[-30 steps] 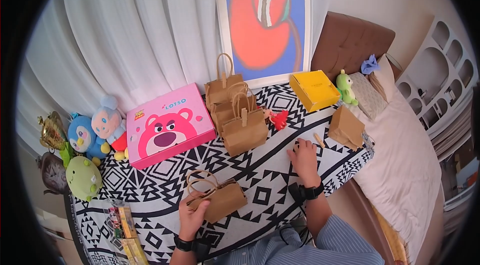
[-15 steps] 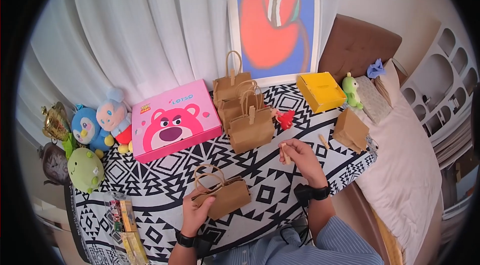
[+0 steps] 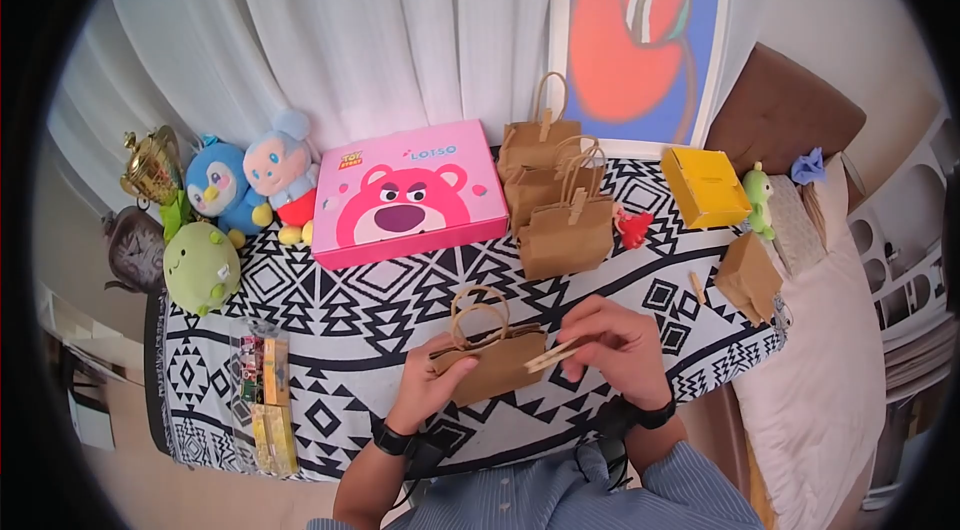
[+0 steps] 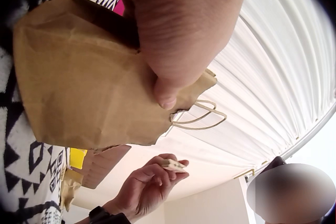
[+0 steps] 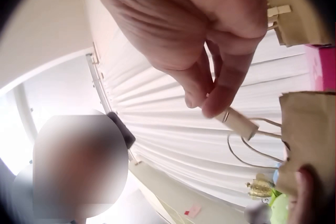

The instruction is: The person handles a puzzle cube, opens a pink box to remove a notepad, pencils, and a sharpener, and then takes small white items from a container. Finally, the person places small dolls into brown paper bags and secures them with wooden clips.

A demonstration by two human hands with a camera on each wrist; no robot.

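Observation:
My left hand [image 3: 428,385] pinches the top edge of a small brown paper bag [image 3: 500,367] near its left end, thumb on the front face. Two looped handles [image 3: 480,315] stand up from that bag. In my right hand [image 3: 622,350] a wooden clothespin [image 3: 552,356] is pinched between thumb and fingers, just right of the bag's top edge. The left wrist view shows the bag [image 4: 79,77] under my left hand [image 4: 184,29]. In the right wrist view the clothespin [image 5: 239,123] sticks out from the fingertips of my right hand [image 5: 194,29].
Several handled paper bags [image 3: 565,235] stand behind, beside a pink box [image 3: 410,195]. To the right are a red toy [image 3: 632,228], a yellow box [image 3: 706,188], another clothespin [image 3: 697,288] and a paper bag [image 3: 748,278]. Plush toys [image 3: 203,268] and packets [image 3: 264,395] lie left.
My right hand has picked up a clothespin from the cloth and brought it left to the held bag. The head view has shifted, and my left hand still grips the bag.

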